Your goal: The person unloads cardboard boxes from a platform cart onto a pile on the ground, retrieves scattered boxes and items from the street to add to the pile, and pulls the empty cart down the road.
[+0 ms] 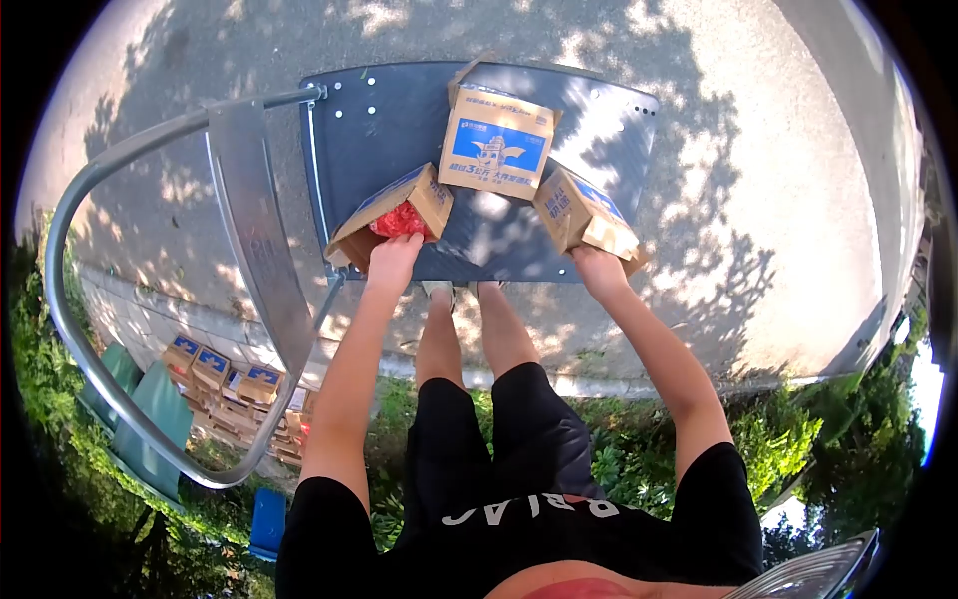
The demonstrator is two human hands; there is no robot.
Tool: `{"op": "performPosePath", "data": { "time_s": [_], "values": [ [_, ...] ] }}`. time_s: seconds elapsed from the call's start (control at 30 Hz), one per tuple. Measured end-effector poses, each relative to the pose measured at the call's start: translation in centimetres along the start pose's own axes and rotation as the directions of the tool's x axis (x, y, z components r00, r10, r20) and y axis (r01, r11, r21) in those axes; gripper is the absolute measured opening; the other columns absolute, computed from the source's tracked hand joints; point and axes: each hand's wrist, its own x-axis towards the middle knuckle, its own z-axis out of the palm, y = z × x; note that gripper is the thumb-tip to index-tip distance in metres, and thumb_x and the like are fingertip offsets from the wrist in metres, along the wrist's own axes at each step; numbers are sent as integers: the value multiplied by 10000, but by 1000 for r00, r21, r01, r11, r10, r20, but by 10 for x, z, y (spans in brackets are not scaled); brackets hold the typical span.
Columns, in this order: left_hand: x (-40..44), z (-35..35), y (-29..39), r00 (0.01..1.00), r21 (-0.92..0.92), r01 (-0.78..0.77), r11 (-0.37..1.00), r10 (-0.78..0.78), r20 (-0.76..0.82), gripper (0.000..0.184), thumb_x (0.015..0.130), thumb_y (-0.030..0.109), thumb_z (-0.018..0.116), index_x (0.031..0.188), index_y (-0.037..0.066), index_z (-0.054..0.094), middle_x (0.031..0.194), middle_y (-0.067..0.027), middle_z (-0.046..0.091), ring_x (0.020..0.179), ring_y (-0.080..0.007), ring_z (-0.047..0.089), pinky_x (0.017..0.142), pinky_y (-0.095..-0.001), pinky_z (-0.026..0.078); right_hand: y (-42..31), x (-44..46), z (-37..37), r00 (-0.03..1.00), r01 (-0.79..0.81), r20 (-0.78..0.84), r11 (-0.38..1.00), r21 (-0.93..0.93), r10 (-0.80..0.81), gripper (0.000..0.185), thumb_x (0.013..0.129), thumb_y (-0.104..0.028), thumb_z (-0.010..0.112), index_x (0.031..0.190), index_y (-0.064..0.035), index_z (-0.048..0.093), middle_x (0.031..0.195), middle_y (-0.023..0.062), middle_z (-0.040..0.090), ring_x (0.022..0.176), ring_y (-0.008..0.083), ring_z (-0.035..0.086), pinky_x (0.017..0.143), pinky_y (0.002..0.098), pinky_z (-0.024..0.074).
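Dark flatbed cart (pixel 489 235), hands on cardboard boxes (pixel 496 135)

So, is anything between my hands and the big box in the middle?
Yes: the open box with red contents lies ahead of your left hand, and another smaller box ahead of your right hand.

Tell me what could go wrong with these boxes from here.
The left box gapes open beside the left hand, so the red contents might spill out. The right box, at the right hand, sits by the near edge of the platform and could tip off. Knocking either against the middle box might shift that one too.
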Motion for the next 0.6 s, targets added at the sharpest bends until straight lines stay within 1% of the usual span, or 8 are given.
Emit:
{"op": "performPosePath", "data": {
  "time_s": [0.13,0.2,0.3,0.33,0.37,0.5,0.53,0.6],
  "values": [
    [-6,25,6,998,-192,59,980,-50,48,141,837,153,642,945,63,633,906,-114,669,862,-309,650,722,-421,533,-43,20,5,997,-77,-11,997,19,77,175,882,-216,609,975,-69,589,864,117,659,788,286,676,681,395,554],
    [-5,20,10,989,-214,121,969,-98,112,192,843,136,630,1020,65,655,969,-123,676,925,-316,639,796,-422,519,-51,26,-8,992,2,-124,1000,30,2,364,830,-364,700,1013,-74,577,882,91,667,821,260,691,677,383,570],
    [-10,20,4,988,-246,153,957,-149,35,207,847,127,624,1043,67,656,999,-122,675,954,-312,632,821,-414,516,-78,53,-83,955,-71,276,988,-135,106,523,836,-563,636,925,-48,662,784,118,697,740,251,700,640,362,563],
    [-12,19,3,987,-243,158,957,-155,35,222,851,124,619,1062,68,656,1029,-121,672,979,-309,626,844,-412,510,-85,65,-107,969,-94,215,985,-143,124,537,851,-577,603,859,-47,691,713,111,690,685,253,694,602,367,555],
    [-16,20,5,987,-243,160,957,-156,36,237,854,120,614,1082,70,656,1059,-120,668,1005,-306,619,867,-409,505,-93,81,-141,960,-127,240,989,-77,142,509,878,-542,581,953,-46,669,764,99,694,707,279,691,624,382,553],
    [-35,37,-3,983,-201,185,962,-185,19,272,831,134,624,1100,105,648,1107,-82,658,1026,-283,617,861,-403,514,-54,178,-138,939,140,-333,981,135,-88,505,870,-322,664,1271,-63,500,1145,147,617,1062,331,606,896,411,506],
    [-39,39,-4,977,-203,211,956,-210,28,294,831,135,627,1123,109,646,1131,-80,653,1049,-284,611,883,-405,507,-52,199,-145,972,25,-235,990,139,9,635,837,-280,711,1364,-74,421,1308,136,532,1233,312,495,1016,414,438],
    [-50,43,-8,968,-195,251,948,-249,38,316,830,136,631,1145,112,644,1156,-78,648,1071,-284,604,906,-408,500,-37,243,-135,988,-98,-110,989,108,110,805,787,-385,751,1428,-97,357,1412,115,465,1312,307,423,1117,421,340]
  ]
}}
